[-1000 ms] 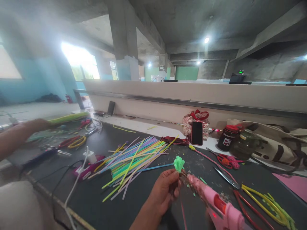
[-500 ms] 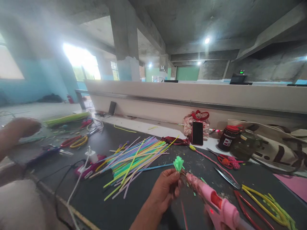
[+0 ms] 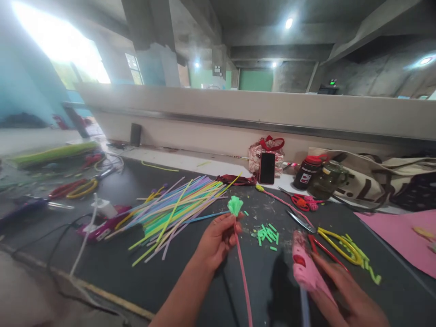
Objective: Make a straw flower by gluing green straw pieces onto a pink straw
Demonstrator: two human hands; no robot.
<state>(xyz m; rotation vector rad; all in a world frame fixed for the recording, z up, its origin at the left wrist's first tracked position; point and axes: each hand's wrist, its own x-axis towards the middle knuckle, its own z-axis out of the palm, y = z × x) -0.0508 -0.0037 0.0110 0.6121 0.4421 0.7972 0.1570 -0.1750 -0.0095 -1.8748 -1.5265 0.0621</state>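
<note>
Between the fingertips of my left hand is a pink stem, topped by a tuft of short green pieces that fan out. The stem hangs down toward the bottom edge of the view. My right hand is wrapped round a pink hot glue gun, with a clear glue stick sticking out of its back. Cut green pieces lie in a small pile on the dark table between both hands.
Many-coloured pipe cleaners lie heaped left of my left hand. Yellow-and-red-handled scissors rest beyond the glue gun. A phone, a dark bottle and a jug stand at the back. Pink paper lies right; a cable crosses left.
The glue gun has moved away from the green tuft, right and toward me, uncovering the cut green pieces and the pink stem. The left hand keeps its hold. The view has shifted.
</note>
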